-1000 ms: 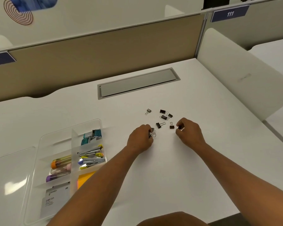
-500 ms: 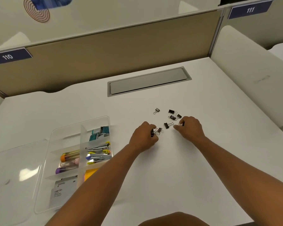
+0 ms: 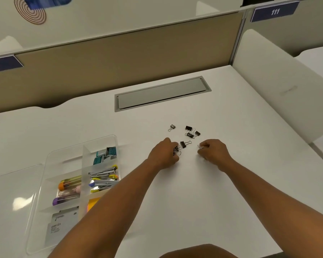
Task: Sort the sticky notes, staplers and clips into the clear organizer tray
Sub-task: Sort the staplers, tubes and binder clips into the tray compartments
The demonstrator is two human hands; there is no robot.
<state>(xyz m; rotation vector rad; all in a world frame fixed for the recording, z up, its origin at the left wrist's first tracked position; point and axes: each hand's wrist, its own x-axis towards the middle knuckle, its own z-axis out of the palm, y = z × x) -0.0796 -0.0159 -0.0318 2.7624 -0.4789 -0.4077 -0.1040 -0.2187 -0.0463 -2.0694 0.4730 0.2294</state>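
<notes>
Head view: the left hand (image 3: 162, 155) is curled around a small bunch of black binder clips with wire handles (image 3: 177, 151), which stick out past its fingertips just above the white bench (image 3: 231, 192). The right hand (image 3: 213, 150) is pinched on one small clip (image 3: 199, 146), of which only a wire loop shows at its fingertips. Between the two hands a single black binder clip (image 3: 185, 144) lies on the bench, a cluster of three black clips (image 3: 192, 131) lies just beyond it, and a lone smaller clip (image 3: 172, 127) sits to the far left of that cluster. Well to the left stands the clear plastic organizer tray (image 3: 50, 159), holding metal staplers with yellow trim (image 3: 103, 178) and an orange pad of sticky notes (image 3: 91, 203) in its right-hand compartments.
</notes>
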